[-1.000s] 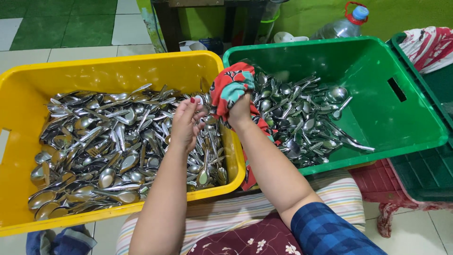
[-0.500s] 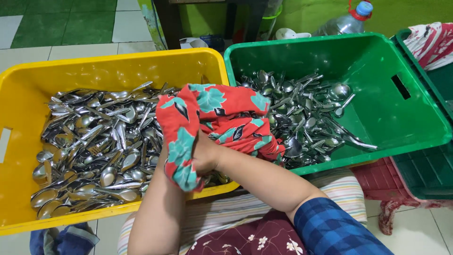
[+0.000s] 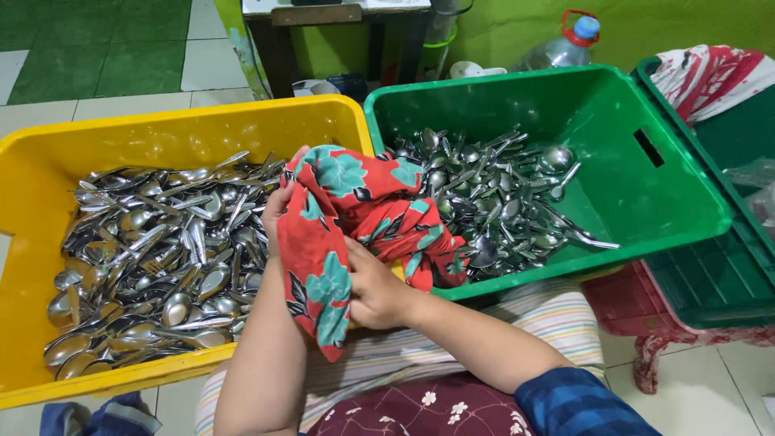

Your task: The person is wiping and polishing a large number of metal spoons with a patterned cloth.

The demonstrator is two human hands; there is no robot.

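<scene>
Both hands, left (image 3: 278, 211) and right (image 3: 373, 284), grip a red floral cloth (image 3: 347, 218); the yellow crate (image 3: 48, 161) and green crate (image 3: 646, 202) each hold heaped spoons.

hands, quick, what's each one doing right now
Left hand: mostly under the red floral cloth, holding it up.
Right hand: closed on the cloth.

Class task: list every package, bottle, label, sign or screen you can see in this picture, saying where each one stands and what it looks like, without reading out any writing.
Water bottle: behind the green crate, large clear plastic, blue cap, red carry handle.
Small box: floor behind the yellow crate, white, open-topped.
Plastic bag: far right, clear, crumpled; contents unclear.
No signs or screens in view.
</scene>
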